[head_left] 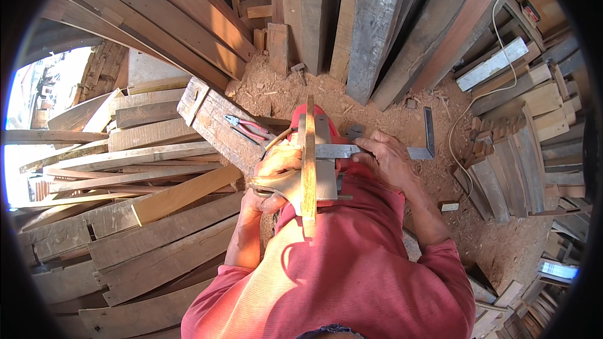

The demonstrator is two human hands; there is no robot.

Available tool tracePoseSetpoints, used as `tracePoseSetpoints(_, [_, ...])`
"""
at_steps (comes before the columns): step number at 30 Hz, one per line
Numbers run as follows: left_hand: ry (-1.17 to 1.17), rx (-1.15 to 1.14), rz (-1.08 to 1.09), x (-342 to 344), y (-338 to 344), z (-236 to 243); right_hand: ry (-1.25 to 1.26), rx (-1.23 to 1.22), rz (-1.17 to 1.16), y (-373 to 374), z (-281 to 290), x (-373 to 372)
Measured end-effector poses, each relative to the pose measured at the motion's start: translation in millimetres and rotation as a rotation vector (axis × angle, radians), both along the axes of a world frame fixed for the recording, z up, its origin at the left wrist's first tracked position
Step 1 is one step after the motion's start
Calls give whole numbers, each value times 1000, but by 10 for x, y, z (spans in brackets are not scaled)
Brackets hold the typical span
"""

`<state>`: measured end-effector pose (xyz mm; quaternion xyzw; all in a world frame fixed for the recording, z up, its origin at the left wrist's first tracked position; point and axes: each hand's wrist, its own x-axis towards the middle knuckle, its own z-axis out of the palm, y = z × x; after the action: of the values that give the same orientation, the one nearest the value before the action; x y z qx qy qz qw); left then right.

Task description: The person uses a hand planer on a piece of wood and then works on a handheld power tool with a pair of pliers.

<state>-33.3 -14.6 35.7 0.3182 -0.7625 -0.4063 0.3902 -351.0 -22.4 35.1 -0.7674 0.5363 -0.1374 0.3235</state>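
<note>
The left hand [276, 163] is gripping a curved tan wooden piece [286, 186], palm hidden; the right hand [385, 157] is pinching a grey L-shaped metal square [336, 151] beside a brown wooden strip [308, 179] between them, contact unclear.

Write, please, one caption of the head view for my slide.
Amid stacked boards, the left hand grips a wooden piece; the right hand holds a metal square.

The red, finely ribbed shirt [358, 270] has a dark neckline [333, 328].
</note>
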Motion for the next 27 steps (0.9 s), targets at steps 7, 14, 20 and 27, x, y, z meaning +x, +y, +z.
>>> tracePoseSetpoints(7, [47,39,4,-4,15,-45,5,16,-10,1,-21,1])
tracePoseSetpoints(14, [27,30,4,2,29,-52,18,24,-6,-10,19,17])
tracePoseSetpoints(20, [21,26,8,9,24,-62,12,28,-8,-6,10,10])
tracePoseSetpoints(27, [11,19,7,9,10,-62,5,30,-3,-3,-6,0])
